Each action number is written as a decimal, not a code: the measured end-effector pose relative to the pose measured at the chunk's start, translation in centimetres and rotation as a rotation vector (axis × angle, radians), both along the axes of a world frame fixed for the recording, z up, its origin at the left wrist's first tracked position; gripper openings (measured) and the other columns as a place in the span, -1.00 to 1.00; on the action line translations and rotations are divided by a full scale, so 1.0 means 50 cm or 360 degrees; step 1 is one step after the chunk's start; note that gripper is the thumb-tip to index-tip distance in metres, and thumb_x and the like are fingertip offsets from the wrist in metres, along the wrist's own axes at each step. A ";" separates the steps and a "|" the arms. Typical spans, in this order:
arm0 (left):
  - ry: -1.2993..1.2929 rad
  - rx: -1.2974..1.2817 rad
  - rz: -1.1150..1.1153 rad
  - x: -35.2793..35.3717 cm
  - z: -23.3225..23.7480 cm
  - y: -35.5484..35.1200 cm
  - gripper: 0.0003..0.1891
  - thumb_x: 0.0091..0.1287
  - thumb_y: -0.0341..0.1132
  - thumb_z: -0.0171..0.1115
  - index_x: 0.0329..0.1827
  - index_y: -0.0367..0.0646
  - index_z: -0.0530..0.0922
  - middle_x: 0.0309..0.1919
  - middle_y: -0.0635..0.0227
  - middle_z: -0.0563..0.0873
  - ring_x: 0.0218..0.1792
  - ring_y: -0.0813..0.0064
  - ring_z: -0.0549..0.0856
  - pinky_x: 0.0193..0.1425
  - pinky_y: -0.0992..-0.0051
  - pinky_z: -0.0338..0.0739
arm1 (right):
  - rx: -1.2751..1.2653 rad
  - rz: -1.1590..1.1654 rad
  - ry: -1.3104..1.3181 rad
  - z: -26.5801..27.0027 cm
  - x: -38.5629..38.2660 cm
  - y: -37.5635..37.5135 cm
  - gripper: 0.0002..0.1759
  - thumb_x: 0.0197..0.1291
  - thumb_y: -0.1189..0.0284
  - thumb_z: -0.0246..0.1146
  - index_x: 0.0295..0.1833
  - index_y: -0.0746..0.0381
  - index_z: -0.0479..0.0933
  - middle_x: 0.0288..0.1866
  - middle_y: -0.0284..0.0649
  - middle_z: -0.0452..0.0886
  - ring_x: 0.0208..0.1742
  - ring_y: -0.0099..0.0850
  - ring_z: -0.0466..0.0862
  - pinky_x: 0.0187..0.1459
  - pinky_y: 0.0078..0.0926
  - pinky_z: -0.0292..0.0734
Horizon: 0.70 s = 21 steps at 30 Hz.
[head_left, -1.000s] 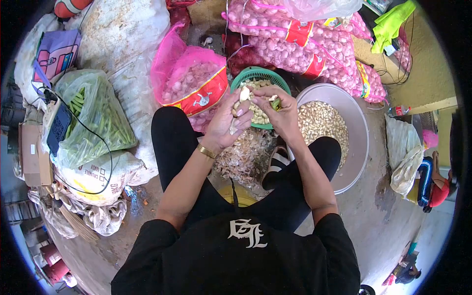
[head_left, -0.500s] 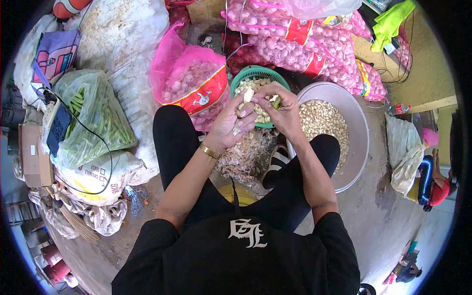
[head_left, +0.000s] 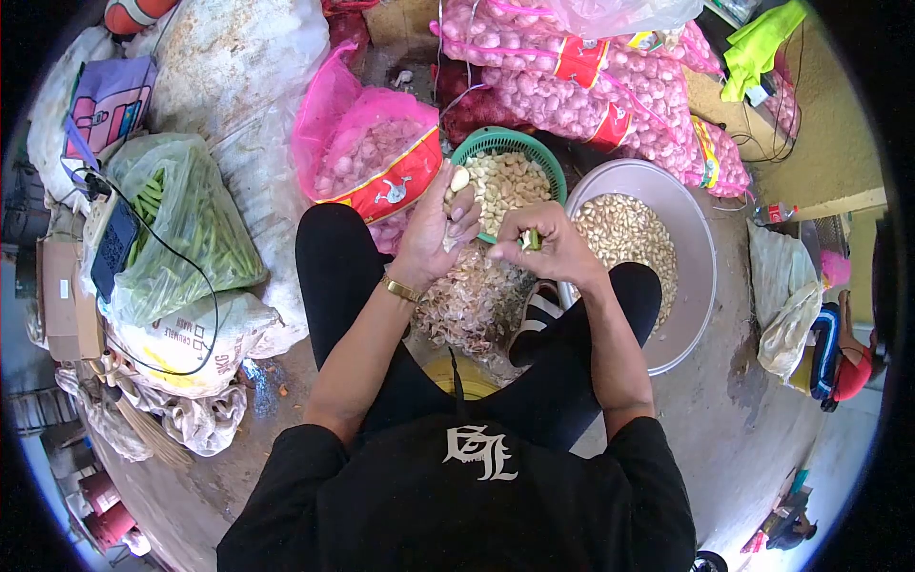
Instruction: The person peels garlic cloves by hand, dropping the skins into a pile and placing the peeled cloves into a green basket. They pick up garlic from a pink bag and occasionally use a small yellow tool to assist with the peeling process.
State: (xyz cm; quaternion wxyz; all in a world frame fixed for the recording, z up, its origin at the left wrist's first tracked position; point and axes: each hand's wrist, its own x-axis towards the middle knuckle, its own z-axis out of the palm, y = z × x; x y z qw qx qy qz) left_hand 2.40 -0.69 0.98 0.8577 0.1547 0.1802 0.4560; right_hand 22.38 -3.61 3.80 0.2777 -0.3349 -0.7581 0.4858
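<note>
Between the fingertips of my left hand (head_left: 438, 221), a pale peeled garlic clove (head_left: 460, 178) sticks up, and the fingers are curled around it. My right hand (head_left: 560, 253) is closed in a pinch on a small green-handled tool (head_left: 533, 239) whose working end I cannot make out. The hands are apart, just in front of a green plastic basket (head_left: 557, 160) that holds peeled garlic cloves (head_left: 511, 186). Below them lies a heap of papery garlic skins (head_left: 467, 307). A wide pale basin (head_left: 706, 262) of garlic cloves (head_left: 621, 229) stands to the right.
An opened pink mesh sack (head_left: 367, 157) of garlic stands at left front, with fuller garlic sacks (head_left: 620, 86) stacked behind. A clear bag of green pods (head_left: 195, 224) and a phone (head_left: 112, 238) with a cable lie left. A sandalled foot (head_left: 537, 319) is beside the skins.
My hands have separated. The right hand moved down, away from the clove, with the green-handled tool. My left hand shifted slightly left, keeping the clove, and the basket is less covered.
</note>
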 end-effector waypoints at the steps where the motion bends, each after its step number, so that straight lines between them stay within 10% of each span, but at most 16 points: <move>1: 0.0084 0.0035 0.0017 0.000 0.003 -0.002 -0.76 0.59 -0.04 -0.04 -0.15 0.03 0.36 -0.68 0.59 0.32 -0.74 0.74 0.29 -0.67 0.68 0.15 | 0.0000 -0.0001 -0.0001 0.003 -0.006 -0.002 -0.83 0.09 0.62 0.37 -0.20 0.31 0.53 -0.27 -0.24 0.63 -0.16 -0.48 0.59 -0.11 -0.47 0.45; 6: 0.0611 0.0249 0.0070 0.010 0.007 -0.013 -0.68 0.61 -0.02 -0.10 -0.14 -0.06 0.44 -0.65 0.59 0.38 -0.72 0.80 0.31 -0.71 0.70 0.15 | 0.0497 -0.0681 0.0254 0.007 -0.048 0.011 -0.70 0.11 0.59 0.39 0.00 0.27 0.64 -0.11 -0.17 0.66 -0.02 -0.35 0.65 0.06 -0.43 0.51; 21: 0.0672 0.0576 -0.0043 -0.001 0.032 -0.023 -0.57 0.57 0.06 -0.04 0.12 -0.14 0.50 -0.51 0.62 0.40 -0.61 0.85 0.30 -0.56 0.77 0.15 | 0.0735 -0.0761 0.0289 -0.004 -0.040 0.034 -0.72 0.05 0.62 0.43 -0.08 0.25 0.65 -0.03 -0.16 0.67 0.05 -0.26 0.66 0.06 -0.34 0.54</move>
